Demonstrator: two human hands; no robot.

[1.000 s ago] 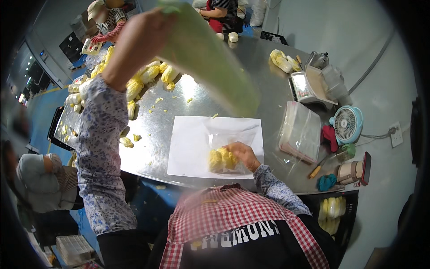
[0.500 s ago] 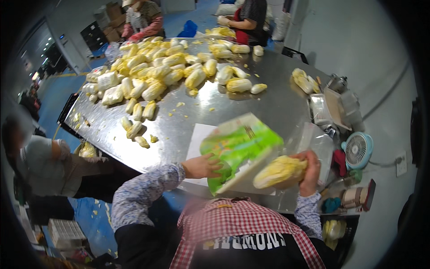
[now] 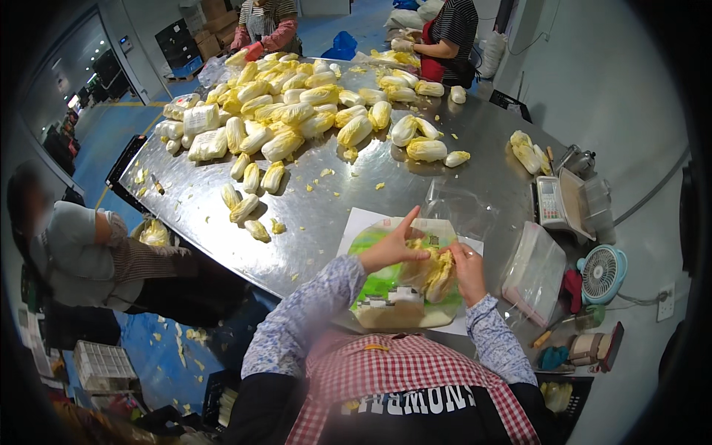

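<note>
A green and cream printed bag (image 3: 382, 308) lies on a white sheet (image 3: 348, 233) on the steel table (image 3: 245, 289). A small yellow napa cabbage (image 3: 437, 285) is over the printed bag, partly behind my fingers; whether it is inside plastic I cannot tell. My left hand (image 3: 389, 248) is at the cabbage's upper left, index finger stretched and thumb apart, touching near its top. My right hand (image 3: 467, 271) grips the cabbage's right side with curled fingers. Clear plastic (image 3: 463, 204) lies crumpled just above.
Cabbages (image 3: 289, 111) and wrapped packs (image 3: 204, 144) cover the far table. A scale (image 3: 549, 204), clear bags (image 3: 530, 274), fan (image 3: 601, 274) and tools (image 3: 575, 352) line the right. Two co-workers (image 3: 449, 37) (image 3: 267, 26) stand across; another person (image 3: 81, 267) is at left, beside crates (image 3: 104, 367).
The green bag, earlier lifted and then tilted, now lies flat on the sheet. The cabbage has moved left over it, with both my hands now close together around it.
</note>
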